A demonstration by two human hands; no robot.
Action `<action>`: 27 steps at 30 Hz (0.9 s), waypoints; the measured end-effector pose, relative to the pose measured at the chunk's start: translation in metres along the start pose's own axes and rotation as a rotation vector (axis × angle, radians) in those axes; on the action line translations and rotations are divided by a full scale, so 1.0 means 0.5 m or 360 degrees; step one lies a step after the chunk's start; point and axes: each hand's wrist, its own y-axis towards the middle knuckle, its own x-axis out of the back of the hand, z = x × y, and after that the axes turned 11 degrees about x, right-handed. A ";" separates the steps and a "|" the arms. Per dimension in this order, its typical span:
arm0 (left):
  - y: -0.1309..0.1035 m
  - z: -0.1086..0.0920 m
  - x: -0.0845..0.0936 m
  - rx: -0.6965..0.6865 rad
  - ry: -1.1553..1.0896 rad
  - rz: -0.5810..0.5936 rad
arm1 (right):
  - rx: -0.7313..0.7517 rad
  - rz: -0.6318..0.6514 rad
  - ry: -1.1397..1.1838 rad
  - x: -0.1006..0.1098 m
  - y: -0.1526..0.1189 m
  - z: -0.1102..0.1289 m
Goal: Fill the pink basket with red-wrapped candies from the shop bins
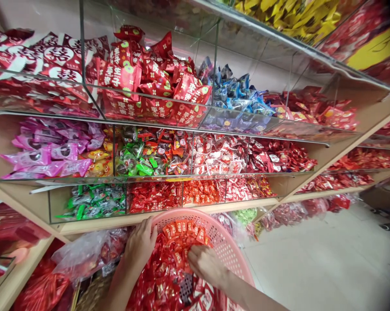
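A round pink plastic basket (236, 250) with a perforated wall is in front of the shelves. Red-wrapped candies (165, 263) fill much of it, and a bare patch of its floor shows near the middle. My left hand (142, 239) lies over the far left part of the basket's rim, its fingers bent round the edge. Inside the basket, my right hand (206, 262) is down among the candies with its fingers curled. Its fingertips are hidden, so I cannot make out what they hold.
Clear-fronted shelf bins hold red packets (156, 77), blue-wrapped candies (243, 99), pink-wrapped candies (52, 151) and green-wrapped candies (94, 201). A clear plastic bag (87, 255) lies left of the basket. Pale tiled floor (311, 259) spreads to the right.
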 end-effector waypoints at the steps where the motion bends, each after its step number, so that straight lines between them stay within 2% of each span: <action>1: 0.000 0.000 -0.001 0.0002 -0.0002 0.0005 | -0.0075 -0.0029 0.0056 0.026 0.010 -0.018; 4: 0.001 0.002 -0.004 -0.0005 -0.0031 -0.0003 | -0.0542 -0.0165 0.0223 0.096 0.059 -0.095; 6: 0.001 0.003 -0.006 -0.0011 -0.0053 -0.0024 | -0.0911 -0.0194 0.0182 0.118 0.101 -0.154; 9: 0.002 0.003 -0.004 -0.0009 -0.0062 -0.0029 | -0.1344 0.0051 0.0160 0.114 0.161 -0.229; 11: 0.001 0.002 -0.002 -0.0001 -0.0056 -0.0012 | -0.1525 0.0234 0.0212 0.098 0.193 -0.260; 13: 0.000 0.001 0.000 0.0006 -0.0059 -0.0014 | -0.1593 0.0312 0.0254 0.080 0.217 -0.276; 17: -0.001 0.001 -0.001 0.0022 -0.0084 -0.0043 | -0.1632 0.0316 0.0274 0.049 0.241 -0.286; 23: -0.001 0.001 -0.008 0.0041 -0.0075 -0.0038 | -0.1702 0.0308 0.0283 0.018 0.241 -0.298; 27: -0.001 0.000 -0.004 0.0027 -0.0056 -0.0036 | -0.1670 0.0296 0.0258 0.019 0.234 -0.298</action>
